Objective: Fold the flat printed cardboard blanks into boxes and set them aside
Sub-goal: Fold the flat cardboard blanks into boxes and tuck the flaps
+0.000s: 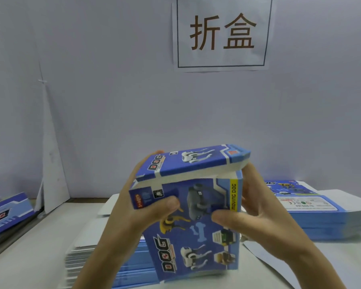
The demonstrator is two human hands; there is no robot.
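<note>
Closing the top, by the look of it. Gripping the box (196, 230) upright over the blanks (104, 261) at the near edge of the table (40, 243): left hand (138, 209) round its left side, right hand (258, 211) round its right, thumbs (167, 202) on the front. Lid (192, 163) tilted, not yet tucked. Next: push the lid home squarely, without creasing.

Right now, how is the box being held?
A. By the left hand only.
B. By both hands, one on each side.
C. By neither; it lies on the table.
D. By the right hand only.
B: the left hand and the right hand each grip one side of the box, thumbs pressed on its printed front.
</note>
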